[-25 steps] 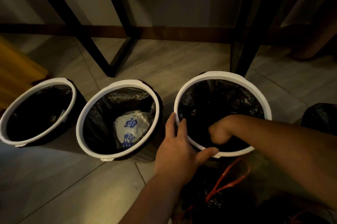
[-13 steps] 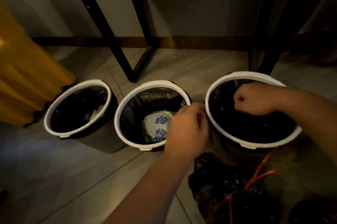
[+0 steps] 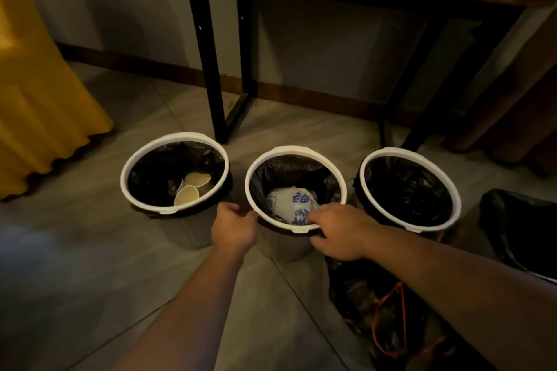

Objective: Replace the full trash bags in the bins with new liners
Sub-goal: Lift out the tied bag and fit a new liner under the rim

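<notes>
Gripping the white rim of the middle bin [image 3: 295, 150], on the floor between two others: left hand [image 3: 233, 227] curled on its near left edge, right hand [image 3: 337, 232] hooked over its near right edge. Inside, a thin black liner [image 3: 289, 168], soft and slippery, probably light with only a crumpled white wrapper [image 3: 291, 204] at the bottom. Best taken by the film bunched under the rim and gathered evenly; likely to tear if snagged. To the left, a bin [image 3: 150, 147] with paper cups [image 3: 193, 186]; to the right, a bin [image 3: 410, 151] with nothing seen in it. Near right, a tied black bag [image 3: 355, 295] with orange string, close under the right forearm. Farther back, black legs of a worktop [image 3: 211, 69]; far left, a yellow curtain [image 3: 39, 99].
</notes>
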